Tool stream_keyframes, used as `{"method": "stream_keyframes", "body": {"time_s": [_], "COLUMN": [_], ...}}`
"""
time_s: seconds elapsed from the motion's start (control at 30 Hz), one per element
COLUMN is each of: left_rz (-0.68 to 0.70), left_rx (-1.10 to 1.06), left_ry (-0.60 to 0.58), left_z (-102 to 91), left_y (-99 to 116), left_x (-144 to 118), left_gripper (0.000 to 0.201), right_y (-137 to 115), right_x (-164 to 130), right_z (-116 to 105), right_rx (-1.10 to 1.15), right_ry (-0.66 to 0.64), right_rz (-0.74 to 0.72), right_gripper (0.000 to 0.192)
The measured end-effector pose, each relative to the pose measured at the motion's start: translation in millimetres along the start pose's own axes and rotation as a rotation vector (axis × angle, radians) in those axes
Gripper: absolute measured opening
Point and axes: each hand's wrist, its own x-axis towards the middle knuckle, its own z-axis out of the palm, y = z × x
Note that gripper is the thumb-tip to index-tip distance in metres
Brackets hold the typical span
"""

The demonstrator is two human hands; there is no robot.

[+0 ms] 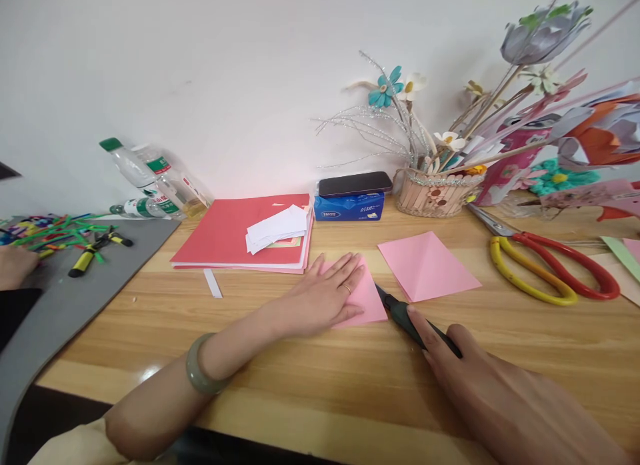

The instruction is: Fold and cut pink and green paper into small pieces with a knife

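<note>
1. Right hand (480, 378) – nearest the camera, entering from the lower right. Fingers wrapped round a dark-handled cutter (407, 316), index finger laid along its back; the tip meets the right edge of the small pink sheet (370, 299).
2. Wooden table (280, 358) – carries everything. Grey mat (60, 298) on its left end, where another person's hand (13, 265) rests among coloured strips.
3. Left hand (325, 293) – flat, fingers spread, pressing the small pink sheet down; nothing gripped. Bangle on the wrist.
4. Red paper stack (225, 241) behind, white slips on top.
5. Second pink sheet (427, 265) lies free, just right of the tool tip, creased diagonally.
6. Scissors (545, 268) – red and yellow handles, untouched.
7. Step, as I judge it: a cut or score along the sheet's edge. Next move calls for steady downward hold and a straight pull.
8. Hidden: the blade itself – possibly a craft knife, cannot confirm. Sheet's left part is under the palm.
</note>
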Motion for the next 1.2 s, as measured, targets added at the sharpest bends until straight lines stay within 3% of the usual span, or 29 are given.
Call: {"method": "stream_keyframes", "body": {"time_s": [0.27, 0.53, 0.9, 1.1, 1.2], "left_rz": [0.020, -0.001, -0.006, 0.010, 0.058], "left_rx": [-0.095, -0.114, -0.145, -0.179, -0.199], "left_ry": [0.014, -0.045, -0.050, -0.051, -0.036], "left_z": [2.6, -5.4, -4.6, -5.9, -7.7], "left_y": [-4, 0, -2, -4, -9], "left_x": [-2, -2, -2, -4, -5], "left_gripper": [0.066, 0.068, 0.069, 0.071, 0.070], "right_y": [2, 2, 15, 11, 7], "right_x": [13, 21, 36, 23, 12], "right_z": [-3, 3, 3, 4, 3], "right_rx": [-0.008, -0.025, 0.013, 0.043, 0.105], "right_ry": [0.043, -0.010, -0.252, -0.047, -0.038], "right_rz": [0.001, 0.035, 0.106, 0.045, 0.027], "right_gripper": [0.064, 0.065, 0.065, 0.073, 0.086]}}
